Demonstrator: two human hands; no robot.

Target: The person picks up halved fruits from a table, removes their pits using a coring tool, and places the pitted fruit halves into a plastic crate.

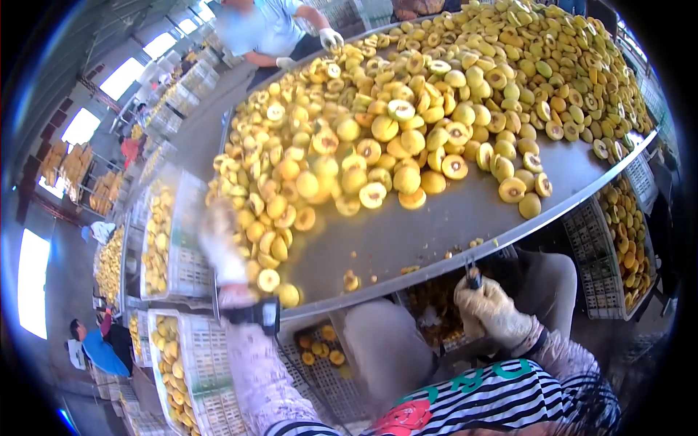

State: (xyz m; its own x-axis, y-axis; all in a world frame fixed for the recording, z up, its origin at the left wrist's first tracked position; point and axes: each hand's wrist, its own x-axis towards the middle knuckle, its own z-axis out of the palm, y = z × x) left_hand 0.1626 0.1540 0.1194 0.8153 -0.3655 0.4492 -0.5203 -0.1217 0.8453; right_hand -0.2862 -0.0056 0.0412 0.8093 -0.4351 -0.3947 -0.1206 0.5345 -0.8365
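A big heap of halved yellow peaches [407,131] covers much of the metal table [371,247]. My left hand [220,243], in a pale glove, is at the table's left edge beside the peaches. Motion blurs its fingers, and whether they hold anything does not show. My right hand [498,309], also gloved, is closed around a small dark-handled tool [474,277] with a thin metal tip pointing up. It is just off the table's front edge, above my lap.
White crates of peaches [196,370] stand at the left, and another crate [592,254] at the right. Below the table edge is a container with dark scraps [436,305]. A co-worker [273,33] with gloved hands is at the far side. Scraps lie along the front rim.
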